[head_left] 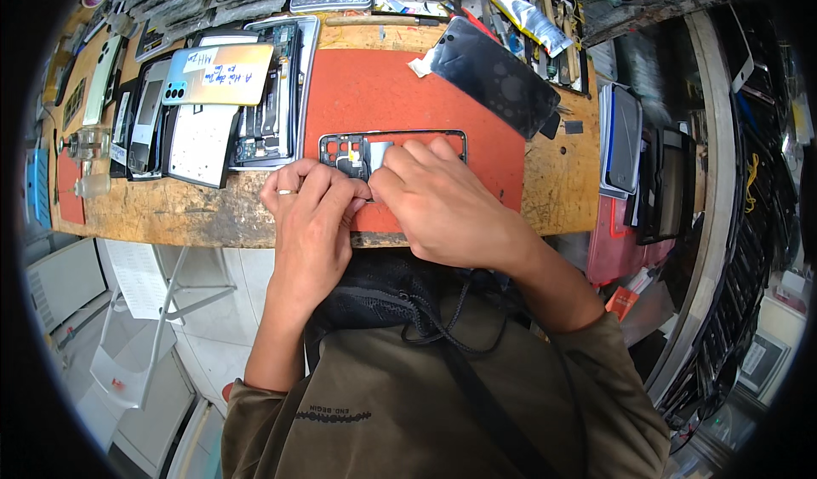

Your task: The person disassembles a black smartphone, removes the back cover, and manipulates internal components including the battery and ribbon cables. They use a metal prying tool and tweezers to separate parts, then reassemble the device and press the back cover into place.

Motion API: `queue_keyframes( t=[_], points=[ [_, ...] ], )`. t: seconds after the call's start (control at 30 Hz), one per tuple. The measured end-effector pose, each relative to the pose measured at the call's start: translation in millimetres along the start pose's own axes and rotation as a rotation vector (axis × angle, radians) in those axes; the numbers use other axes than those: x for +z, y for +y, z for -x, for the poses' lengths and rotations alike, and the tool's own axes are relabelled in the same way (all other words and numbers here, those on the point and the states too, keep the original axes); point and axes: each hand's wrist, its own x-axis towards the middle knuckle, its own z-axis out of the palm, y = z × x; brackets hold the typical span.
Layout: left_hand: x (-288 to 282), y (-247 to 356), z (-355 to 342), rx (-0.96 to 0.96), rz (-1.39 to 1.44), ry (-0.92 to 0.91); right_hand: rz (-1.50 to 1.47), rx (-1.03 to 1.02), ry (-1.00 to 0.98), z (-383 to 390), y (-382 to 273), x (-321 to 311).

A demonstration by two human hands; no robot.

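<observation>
A dark phone frame point(345, 151) with its insides exposed lies sideways on the red mat point(366, 88), near the bench's front edge. A grey piece point(378, 156) shows in its middle. At its near left edge my left hand point(311, 198), wearing a ring, is closed with the fingertips pinched on the frame. My right hand point(442, 198) bends over the frame's middle and right part, its fingers curled together. Whatever those fingers hold is hidden beneath them. Both sets of fingertips almost meet at the near edge. Beyond the right hand lies a black phone screen point(489, 75), set at a slant.
Left of the mat, a gold phone back cover point(247, 75) lies over phone parts in a tray point(311, 41). Plastic-wrapped pieces point(204, 2) are piled behind. A yellow-silver tube point(532, 21) rests among tools at the back right. Small glass bottles point(92, 147) stand at left.
</observation>
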Motion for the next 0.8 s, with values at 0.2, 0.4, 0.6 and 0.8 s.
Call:
queue_keyframes(
  t=[0.2, 0.4, 0.6, 0.8],
  points=[
    [0, -1, 2, -0.001, 0.027, 0.011, -0.052, 0.024, 0.076, 6, 3, 4],
    [-4, -1, 1, 0.016, 0.021, -0.011, -0.112, 0.066, 0.112, 16, 5, 1],
    [-11, 3, -3, 0.020, -0.023, -0.095, -0.066, 0.005, 0.148, 14, 8, 7],
    [-26, -4, -1, -0.037, 0.012, 0.137, 0.115, 0.208, 0.412, 24, 45, -54]
  ],
)
